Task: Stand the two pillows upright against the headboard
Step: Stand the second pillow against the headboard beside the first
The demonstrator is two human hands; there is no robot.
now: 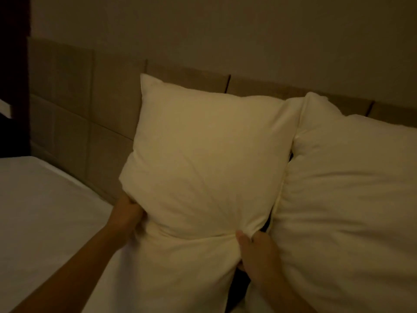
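A cream pillow (pixel 203 154) stands upright in the middle of the head view, its top corner against the tan padded headboard (pixel 90 114). My left hand (pixel 126 213) grips its lower left edge, fingers hidden behind the fabric. My right hand (pixel 255 249) pinches its lower right part, bunching the cloth. A second cream pillow (pixel 349 199) leans upright at the right, touching the first along its side, with its right part out of frame.
White bed sheet (pixel 40 211) covers the mattress at the left. Above the headboard is a plain wall (pixel 225 30). A dark vertical panel (pixel 13 75) stands at the far left edge. The room is dim.
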